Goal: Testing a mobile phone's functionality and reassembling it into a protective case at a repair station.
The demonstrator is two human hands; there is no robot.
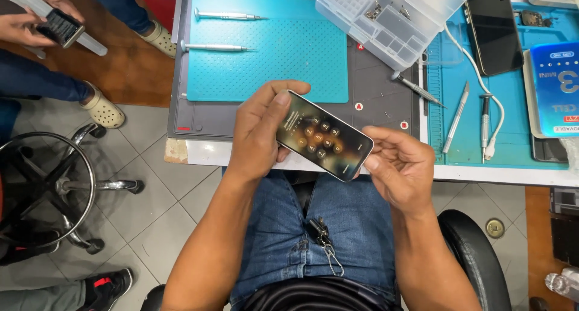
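A smartphone [323,136] with a lit keypad screen was held over the person's lap, just off the near edge of the worktop [386,173]. The left hand [260,133] had its grip closed round the phone's far end, thumb lying on the glass; the right hand [399,165] pinched the near end between fingertips and thumb. A bunch of keys [323,238] hung at the jeans below.

On the worktop past the phone lay a dark grey mat [374,94] and, on it, a teal mat [268,49] toward the far left corner, carrying two silver screwdrivers [214,46]. A clear plastic parts box [386,18] sat at the far edge, with another screwdriver [417,88] just beside it. Toward the right edge lay a metal pry tool [456,117], a white cable [482,85], a dark phone [493,28] and a blue box [555,88].

On the floor to the left stood a chrome stool base [57,184], and another person's hands [24,25] held a small device in the far corner.
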